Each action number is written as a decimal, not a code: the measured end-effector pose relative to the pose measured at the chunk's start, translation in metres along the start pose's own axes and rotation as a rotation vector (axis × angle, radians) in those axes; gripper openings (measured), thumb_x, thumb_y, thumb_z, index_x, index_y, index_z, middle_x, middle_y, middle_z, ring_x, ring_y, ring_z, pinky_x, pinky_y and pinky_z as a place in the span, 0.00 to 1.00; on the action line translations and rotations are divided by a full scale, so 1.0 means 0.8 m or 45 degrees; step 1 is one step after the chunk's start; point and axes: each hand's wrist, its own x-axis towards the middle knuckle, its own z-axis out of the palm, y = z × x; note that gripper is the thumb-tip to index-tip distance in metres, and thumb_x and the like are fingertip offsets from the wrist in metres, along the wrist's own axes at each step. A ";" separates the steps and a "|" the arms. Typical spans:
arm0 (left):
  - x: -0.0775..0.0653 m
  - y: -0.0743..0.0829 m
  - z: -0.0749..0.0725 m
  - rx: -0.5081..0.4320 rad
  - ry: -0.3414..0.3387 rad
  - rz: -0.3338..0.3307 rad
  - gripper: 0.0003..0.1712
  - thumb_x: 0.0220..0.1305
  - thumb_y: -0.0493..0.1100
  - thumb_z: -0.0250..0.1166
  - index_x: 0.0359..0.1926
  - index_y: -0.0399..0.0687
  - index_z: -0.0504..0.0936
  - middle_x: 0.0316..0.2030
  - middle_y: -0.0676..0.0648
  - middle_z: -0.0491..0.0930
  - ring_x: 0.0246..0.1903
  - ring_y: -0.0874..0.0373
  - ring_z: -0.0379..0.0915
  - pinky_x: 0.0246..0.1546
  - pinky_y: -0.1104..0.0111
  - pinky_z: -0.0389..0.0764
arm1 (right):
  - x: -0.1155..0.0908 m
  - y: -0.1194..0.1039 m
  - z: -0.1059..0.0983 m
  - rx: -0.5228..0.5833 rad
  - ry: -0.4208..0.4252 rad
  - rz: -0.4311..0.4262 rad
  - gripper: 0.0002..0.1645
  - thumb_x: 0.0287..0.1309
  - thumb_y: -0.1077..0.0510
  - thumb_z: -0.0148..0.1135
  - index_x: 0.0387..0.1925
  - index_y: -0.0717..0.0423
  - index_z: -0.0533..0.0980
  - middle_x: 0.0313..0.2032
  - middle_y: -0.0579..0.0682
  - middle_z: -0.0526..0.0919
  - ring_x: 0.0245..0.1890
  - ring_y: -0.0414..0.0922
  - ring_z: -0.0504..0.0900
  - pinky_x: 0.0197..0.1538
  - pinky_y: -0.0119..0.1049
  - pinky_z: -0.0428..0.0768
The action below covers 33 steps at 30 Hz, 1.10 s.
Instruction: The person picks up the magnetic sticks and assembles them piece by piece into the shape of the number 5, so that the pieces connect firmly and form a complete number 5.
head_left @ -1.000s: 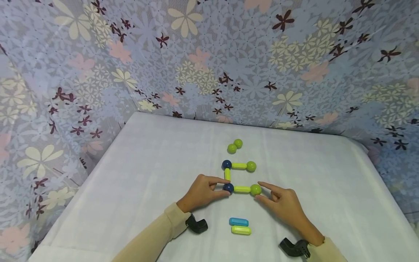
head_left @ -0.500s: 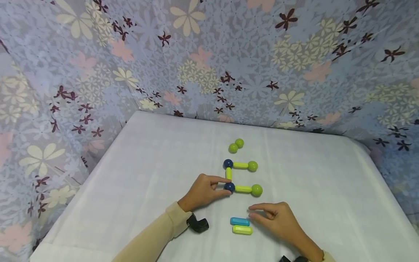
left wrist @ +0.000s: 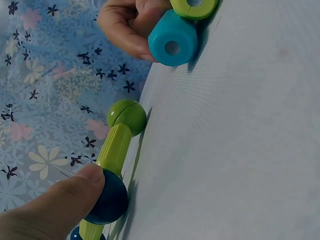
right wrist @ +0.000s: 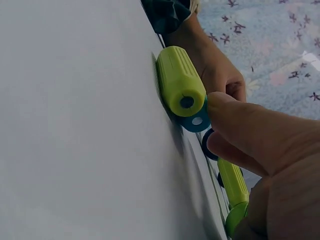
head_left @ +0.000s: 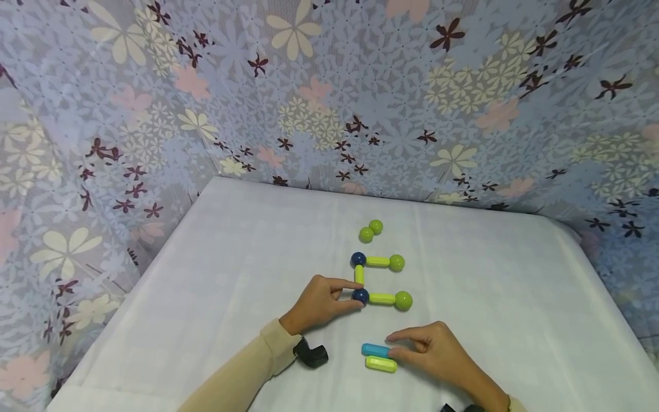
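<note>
- Navy ball [head_left: 360, 296]: pinched, apparently steadied, by the left hand [head_left: 320, 303].
- Blue stick [head_left: 374, 350], on that ball's near side: right hand [head_left: 433, 350] at its end, fingers parted, gripping nothing.
- Pickup likely starting; needs a pinch.

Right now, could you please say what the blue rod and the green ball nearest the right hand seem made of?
Blue rod: probably smooth plastic, by its even colour and facets; the grey end disc may be metal. Green ball: likely glossy plastic, showing a highlight and seam.
</note>
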 end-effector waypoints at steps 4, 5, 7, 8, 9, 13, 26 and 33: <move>-0.001 0.001 0.001 0.022 -0.005 -0.004 0.23 0.60 0.54 0.76 0.54 0.51 0.89 0.13 0.61 0.59 0.15 0.71 0.52 0.17 0.75 0.56 | -0.003 -0.006 0.004 -0.029 -0.058 -0.009 0.12 0.58 0.46 0.76 0.43 0.43 0.89 0.13 0.28 0.58 0.14 0.25 0.54 0.19 0.24 0.59; -0.001 0.001 0.001 0.028 -0.006 -0.005 0.23 0.60 0.54 0.76 0.54 0.51 0.89 0.13 0.61 0.59 0.15 0.71 0.52 0.17 0.75 0.56 | -0.003 -0.007 0.006 -0.048 -0.068 -0.025 0.13 0.58 0.45 0.76 0.43 0.42 0.89 0.13 0.28 0.58 0.14 0.25 0.54 0.19 0.24 0.59; -0.001 0.001 0.001 0.036 -0.006 -0.006 0.23 0.60 0.54 0.76 0.54 0.51 0.89 0.13 0.61 0.59 0.15 0.71 0.52 0.18 0.75 0.57 | -0.005 -0.009 0.008 -0.110 -0.069 -0.073 0.13 0.58 0.44 0.75 0.43 0.41 0.89 0.13 0.26 0.58 0.14 0.23 0.53 0.18 0.24 0.58; -0.001 0.001 0.001 0.036 -0.006 -0.007 0.23 0.60 0.54 0.76 0.54 0.51 0.89 0.13 0.61 0.59 0.15 0.71 0.52 0.18 0.74 0.57 | -0.005 -0.009 0.009 -0.140 -0.061 -0.098 0.13 0.59 0.43 0.75 0.43 0.40 0.89 0.13 0.25 0.59 0.14 0.23 0.53 0.18 0.24 0.58; -0.001 0.001 0.001 0.034 -0.005 -0.007 0.22 0.60 0.54 0.76 0.54 0.51 0.89 0.13 0.61 0.60 0.15 0.71 0.52 0.17 0.74 0.57 | -0.006 -0.010 0.010 -0.173 -0.047 -0.123 0.12 0.59 0.43 0.75 0.43 0.39 0.89 0.13 0.24 0.59 0.14 0.22 0.53 0.18 0.23 0.57; -0.001 0.002 0.000 0.020 -0.007 -0.009 0.22 0.61 0.54 0.76 0.54 0.51 0.89 0.13 0.60 0.60 0.15 0.71 0.54 0.18 0.75 0.57 | -0.006 -0.010 0.012 -0.214 0.002 -0.154 0.12 0.58 0.44 0.76 0.41 0.40 0.89 0.14 0.23 0.59 0.15 0.21 0.54 0.18 0.22 0.57; 0.001 0.002 0.001 0.002 -0.001 -0.006 0.22 0.61 0.53 0.76 0.53 0.50 0.89 0.13 0.61 0.60 0.15 0.71 0.54 0.17 0.75 0.57 | -0.018 -0.009 0.017 -0.248 0.369 0.022 0.11 0.48 0.51 0.82 0.36 0.39 0.89 0.11 0.25 0.56 0.14 0.23 0.51 0.17 0.25 0.58; 0.001 0.006 0.000 0.007 0.002 -0.031 0.22 0.60 0.52 0.77 0.53 0.51 0.89 0.14 0.60 0.60 0.16 0.71 0.54 0.18 0.75 0.57 | -0.030 -0.013 0.013 -0.359 0.562 0.264 0.12 0.45 0.51 0.84 0.35 0.41 0.89 0.11 0.31 0.57 0.15 0.29 0.52 0.18 0.28 0.59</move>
